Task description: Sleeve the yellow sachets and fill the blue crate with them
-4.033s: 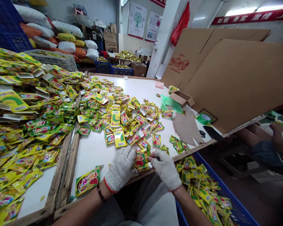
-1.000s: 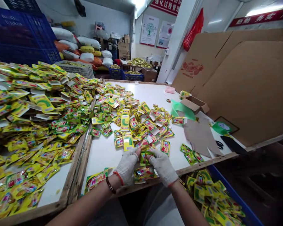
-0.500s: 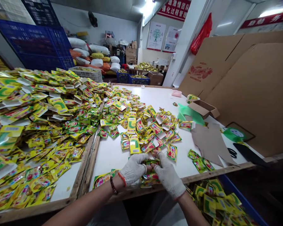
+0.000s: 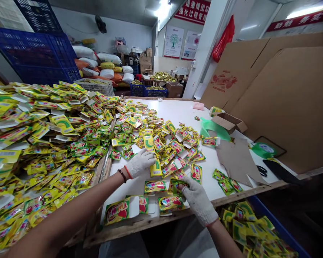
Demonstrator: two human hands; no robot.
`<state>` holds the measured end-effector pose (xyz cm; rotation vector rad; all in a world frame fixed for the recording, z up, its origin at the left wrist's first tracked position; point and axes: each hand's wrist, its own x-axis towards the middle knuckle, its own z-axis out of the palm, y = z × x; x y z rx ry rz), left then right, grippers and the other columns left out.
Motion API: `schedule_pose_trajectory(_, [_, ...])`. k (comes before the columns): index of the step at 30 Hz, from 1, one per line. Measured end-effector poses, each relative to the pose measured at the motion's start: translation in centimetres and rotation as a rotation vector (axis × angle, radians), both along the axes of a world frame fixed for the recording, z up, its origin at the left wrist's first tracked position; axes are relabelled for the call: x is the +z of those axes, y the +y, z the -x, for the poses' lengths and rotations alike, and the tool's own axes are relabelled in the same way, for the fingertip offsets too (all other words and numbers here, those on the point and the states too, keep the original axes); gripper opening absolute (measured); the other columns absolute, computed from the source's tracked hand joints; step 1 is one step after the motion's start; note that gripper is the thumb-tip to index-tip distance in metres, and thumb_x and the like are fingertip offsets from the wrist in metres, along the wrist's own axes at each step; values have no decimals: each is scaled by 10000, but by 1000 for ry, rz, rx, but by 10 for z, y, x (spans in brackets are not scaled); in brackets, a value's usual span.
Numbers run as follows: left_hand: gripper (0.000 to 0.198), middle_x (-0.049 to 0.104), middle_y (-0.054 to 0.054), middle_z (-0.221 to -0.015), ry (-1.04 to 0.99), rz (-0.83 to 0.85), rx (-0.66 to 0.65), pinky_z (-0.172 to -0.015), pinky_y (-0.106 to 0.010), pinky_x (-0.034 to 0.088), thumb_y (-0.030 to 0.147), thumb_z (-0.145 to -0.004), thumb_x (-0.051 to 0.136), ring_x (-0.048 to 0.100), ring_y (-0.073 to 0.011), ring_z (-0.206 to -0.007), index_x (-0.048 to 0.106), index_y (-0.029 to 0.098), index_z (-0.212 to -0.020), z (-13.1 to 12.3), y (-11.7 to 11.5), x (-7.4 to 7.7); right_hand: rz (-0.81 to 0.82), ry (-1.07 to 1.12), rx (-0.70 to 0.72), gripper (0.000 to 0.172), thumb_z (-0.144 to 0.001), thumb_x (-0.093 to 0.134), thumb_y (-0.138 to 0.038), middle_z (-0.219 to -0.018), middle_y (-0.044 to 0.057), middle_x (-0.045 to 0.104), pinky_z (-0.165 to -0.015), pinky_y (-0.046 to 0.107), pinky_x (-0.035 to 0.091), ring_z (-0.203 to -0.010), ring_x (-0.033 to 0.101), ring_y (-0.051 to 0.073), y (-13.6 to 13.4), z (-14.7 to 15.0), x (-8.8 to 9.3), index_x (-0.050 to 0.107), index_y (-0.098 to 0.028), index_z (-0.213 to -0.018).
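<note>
My right hand, in a white knit glove, grips a small green sachet between thumb and fingers, just above the table's front part. My left hand, gloved the same way with a beaded bracelet at the wrist, reaches over the near edge of the pile, its fingers stretched out onto a yellow carton. Whatever lies under those fingertips is hidden. Before me lie a larger carton with an open white flap, a closed-looking carton and another small carton.
A wooden strip divides the white table; a large heap of cartons and sachets covers its left side. Rightward are green sachets, a torn cardboard sheet, scissors and a tall cardboard wall. A filled blue crate stands below.
My left hand has left the right one and moved up and left to the pile. The right hand keeps the green sachet. Cartons at the table's front edge are now uncovered.
</note>
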<state>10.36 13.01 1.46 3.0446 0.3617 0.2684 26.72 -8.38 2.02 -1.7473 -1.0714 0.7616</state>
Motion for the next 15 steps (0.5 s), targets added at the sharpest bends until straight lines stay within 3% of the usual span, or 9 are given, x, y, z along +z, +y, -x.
schedule_pose_trajectory(2, [279,602,-67,-1079,5,91,145,-995,-390,313,118,-742,491,526,-215,-1067,575,223,-987,-2,-4,6,-31,9,-16,267,-749,521,-335,-687,12,591,-462,219,412,-549,501,119,4,0,0,634,-162,-918])
schedule_pose_trajectory(5, [237,636,-110,-947,5,144,350,-799,-385,436,277,-816,433,596,-265,-926,557,200,-1003,-8,-21,9,-43,54,-72,311,-726,540,-377,-673,20,592,-435,232,408,-504,488,117,10,0,1,624,-142,-912])
schedule_pose_trajectory(7, [389,640,-157,-867,0,192,486,-714,-421,445,458,-806,433,610,-321,-850,534,162,-1037,-18,-34,6,-51,85,-97,339,-708,554,-402,-653,18,587,-423,241,417,-477,476,114,13,2,2,618,-134,-906])
schedule_pose_trajectory(9, [560,634,-191,-885,-4,299,608,-715,-447,438,564,-684,547,601,-364,-868,522,138,-1046,-31,-44,2,-59,109,-88,347,-716,548,-412,-654,16,593,-432,248,439,-489,489,121,13,5,4,613,-141,-920])
schedule_pose_trajectory(12, [603,620,-208,-969,-24,462,681,-745,-425,436,465,-540,685,586,-369,-923,530,131,-1017,-45,-46,3,-83,67,-42,296,-750,538,-383,-681,21,613,-514,249,474,-614,551,154,8,8,4,626,-162,-925])
schedule_pose_trajectory(15, [423,644,-158,-894,-60,593,652,-711,-376,452,371,-616,609,607,-310,-864,554,139,-966,-38,-33,12,-80,73,-37,305,-753,560,-386,-706,21,620,-495,232,457,-591,542,139,-1,3,1,637,-167,-951])
